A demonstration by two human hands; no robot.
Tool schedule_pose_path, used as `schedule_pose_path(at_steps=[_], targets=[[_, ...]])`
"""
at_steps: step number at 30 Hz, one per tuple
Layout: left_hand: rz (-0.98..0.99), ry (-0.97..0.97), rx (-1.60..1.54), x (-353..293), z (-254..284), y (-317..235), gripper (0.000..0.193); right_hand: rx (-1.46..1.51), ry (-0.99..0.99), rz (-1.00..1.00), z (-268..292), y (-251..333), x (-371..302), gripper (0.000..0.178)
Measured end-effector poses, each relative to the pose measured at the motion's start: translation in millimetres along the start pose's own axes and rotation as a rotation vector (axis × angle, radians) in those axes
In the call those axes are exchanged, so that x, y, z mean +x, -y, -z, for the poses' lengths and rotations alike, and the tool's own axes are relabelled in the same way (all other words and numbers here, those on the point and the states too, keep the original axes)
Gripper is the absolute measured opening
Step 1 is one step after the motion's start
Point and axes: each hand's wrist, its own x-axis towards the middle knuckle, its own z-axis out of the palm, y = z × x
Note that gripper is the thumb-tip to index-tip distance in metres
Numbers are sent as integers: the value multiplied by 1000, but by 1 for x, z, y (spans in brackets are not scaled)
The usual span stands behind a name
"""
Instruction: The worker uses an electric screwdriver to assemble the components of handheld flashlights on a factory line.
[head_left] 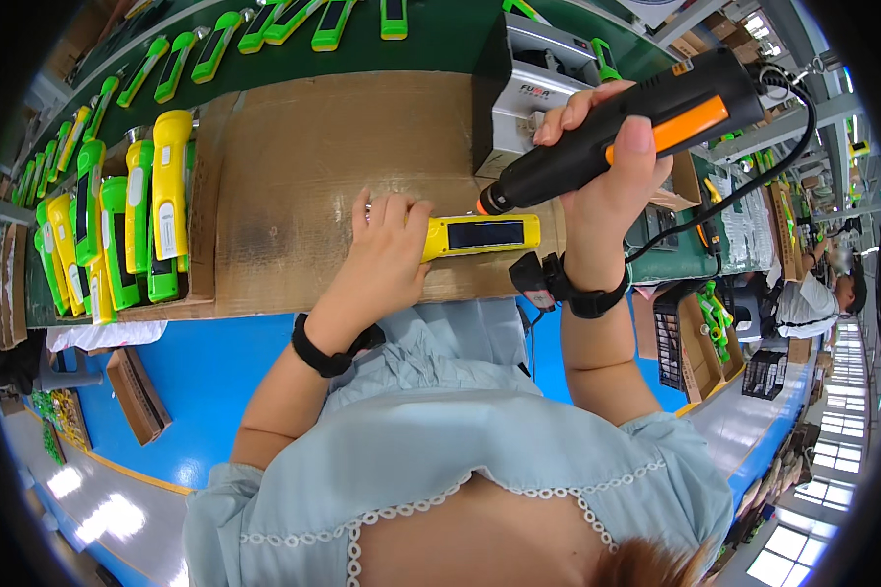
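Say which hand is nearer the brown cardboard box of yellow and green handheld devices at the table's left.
Left. The left hand, holding a yellow device, is right of the box; the right hand, gripping a black-and-orange power tool, is farther right.

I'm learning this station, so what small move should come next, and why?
Probably seat the power driver's tip against the yellow device's far edge: the right hand holds the driver with its tip right by that edge, contact unclear, while the left hand grips the device's left end.
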Motion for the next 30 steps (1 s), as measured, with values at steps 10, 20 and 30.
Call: schedule_pose_path(at_steps=[10, 20, 30], targets=[[-10, -23, -13, -3, -5, 1, 57, -210, 110, -106, -22, -13, -16, 40], [-17, -19, -45, 2, -7, 11, 60, -107, 135, -200, -31, -30, -21, 30], [-12, 36, -6, 1, 0, 8, 57, -6, 109, -191, -28, -39, -28, 30]])
